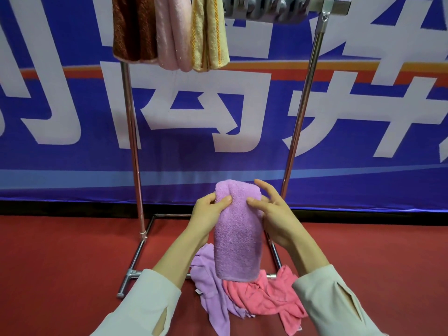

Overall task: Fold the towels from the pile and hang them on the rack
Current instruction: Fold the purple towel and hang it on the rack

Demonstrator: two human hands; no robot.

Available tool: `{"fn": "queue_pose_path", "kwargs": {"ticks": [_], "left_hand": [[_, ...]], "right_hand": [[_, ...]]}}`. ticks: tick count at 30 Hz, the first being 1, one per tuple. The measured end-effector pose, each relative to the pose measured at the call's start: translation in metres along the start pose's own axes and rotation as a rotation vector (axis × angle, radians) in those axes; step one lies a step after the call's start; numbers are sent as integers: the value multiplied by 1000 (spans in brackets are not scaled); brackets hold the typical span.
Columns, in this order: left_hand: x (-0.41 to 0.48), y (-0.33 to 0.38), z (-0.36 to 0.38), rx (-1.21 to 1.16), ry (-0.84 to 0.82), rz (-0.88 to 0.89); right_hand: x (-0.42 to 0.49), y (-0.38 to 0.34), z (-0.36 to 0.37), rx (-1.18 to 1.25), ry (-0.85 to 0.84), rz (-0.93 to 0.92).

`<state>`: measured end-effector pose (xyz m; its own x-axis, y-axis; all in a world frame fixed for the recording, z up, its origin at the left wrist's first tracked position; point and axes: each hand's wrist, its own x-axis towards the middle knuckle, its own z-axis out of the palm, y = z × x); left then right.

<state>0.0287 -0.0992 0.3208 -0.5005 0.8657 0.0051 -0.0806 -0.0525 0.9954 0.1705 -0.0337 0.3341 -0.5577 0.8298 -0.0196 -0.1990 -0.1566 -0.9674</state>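
A folded purple towel (238, 238) hangs in the air in front of me, folded edge up. My left hand (209, 209) grips its upper left side, thumb on the front. My right hand (271, 209) touches the upper right side with the thumb while the other fingers are spread and loose. Below, on the red floor, lie a lilac towel (213, 292) and a pink towel (266, 297) in a crumpled pile. The metal rack (132, 132) stands behind them, and a brown towel (134, 27), a pale pink towel (173, 32) and a yellow towel (209, 32) hang on its top bar.
A grey clip hanger (264, 8) hangs on the right half of the rack's top bar. The rack's base tubes (132, 263) lie on the red floor around the pile. A blue banner (218, 112) with large white characters covers the wall behind.
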Motion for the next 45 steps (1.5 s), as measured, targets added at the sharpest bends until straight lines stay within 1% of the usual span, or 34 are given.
{"fn": "queue_pose_path", "kwargs": {"ticks": [4,7,11,15,19,21,24,28,30,33,36,39,42,45], "left_hand": [[1,3,0,-25,33,-68],[-3,8,-1,-95,-19,-119],[-5,11,1,-220,-48,-188],[-9,13,4,-336,-134,-185],[-10,13,2,-328,-183,-180],[-11,14,0,-232,-195,-191],[-12,14,2,-48,-169,-188],[-9,13,4,22,-132,-115],[-8,12,3,11,-102,-78],[-9,11,2,-30,-27,-57],[-8,8,3,-37,1,-28],[-7,10,6,-129,33,-90],[-8,12,7,-270,-17,-184],[-12,12,4,-275,-101,-256]], "right_hand": [[2,3,0,-14,17,-36],[2,4,-1,-35,28,-34],[1,4,-5,-44,39,32],[4,10,-4,-42,26,115],[8,17,-4,-15,-13,141],[10,19,-6,5,-20,119],[12,22,-11,25,-59,103],[12,20,-12,115,-23,94],[12,17,-12,145,17,88],[11,15,-9,73,67,73],[11,15,-8,63,118,68],[11,14,-10,60,127,86],[8,13,-11,-44,86,84],[4,11,-10,-98,59,102]]}}
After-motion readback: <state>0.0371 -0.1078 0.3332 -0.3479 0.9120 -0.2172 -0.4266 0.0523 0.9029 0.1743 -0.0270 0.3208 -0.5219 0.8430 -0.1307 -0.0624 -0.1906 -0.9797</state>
